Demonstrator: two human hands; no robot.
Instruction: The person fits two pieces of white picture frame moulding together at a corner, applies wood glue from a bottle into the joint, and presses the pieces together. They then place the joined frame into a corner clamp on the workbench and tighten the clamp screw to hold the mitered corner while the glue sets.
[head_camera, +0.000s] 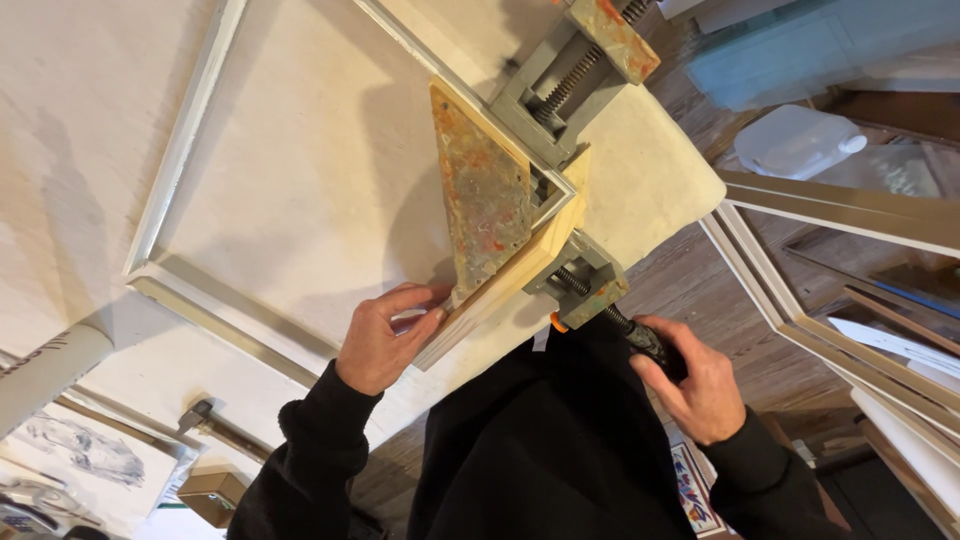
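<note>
A grey metal corner clamp (545, 100), stained with orange and green paint, sits at the edge of a cream-covered worktable (300, 170). It holds a white frame (185, 150) at one corner, with a light wooden block (505, 285) lying along the clamp's triangular plate (485, 200). My left hand (385, 335) presses its fingers against the near end of the wooden block and the frame moulding. My right hand (695, 380) is closed around the dark handle (650, 345) of the clamp's near screw. Black sleeves cover both arms.
A white plastic jug (800, 140) and several framed pieces and mouldings (850, 290) stand on the wooden floor at the right. A pencil sketch on paper (85, 455), a white tube (45, 375) and a small hammer (195, 415) lie at the lower left.
</note>
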